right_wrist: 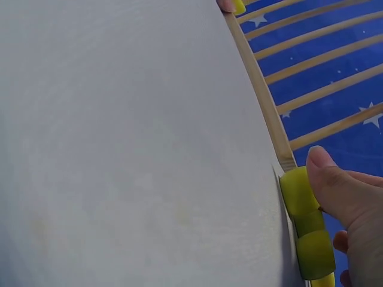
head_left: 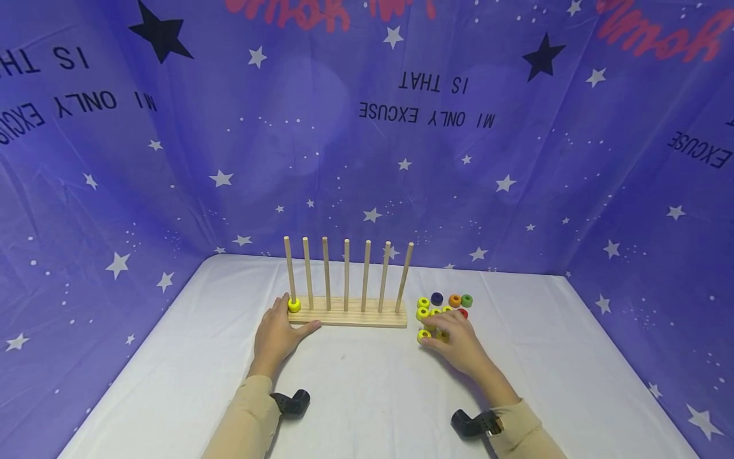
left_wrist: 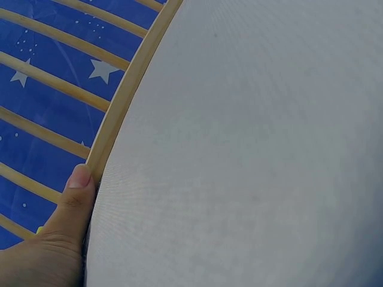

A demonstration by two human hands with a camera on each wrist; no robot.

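A wooden peg stand with several upright pegs stands on the white table. My left hand grips its left end, thumb along the front edge and fingers at the side and back. Beside those fingers, a yellow bead sits at the bottom of the leftmost peg. My right hand is over a group of beads to the right of the stand. Its thumb and index finger are spread on either side of a front yellow bead. In the right wrist view the thumb overlaps a yellow bead; whether it presses there is unclear.
Behind the right hand lie more yellow beads, a dark blue bead, an orange bead, a green bead and a partly covered red bead. A purple star-patterned cloth hangs behind the white table.
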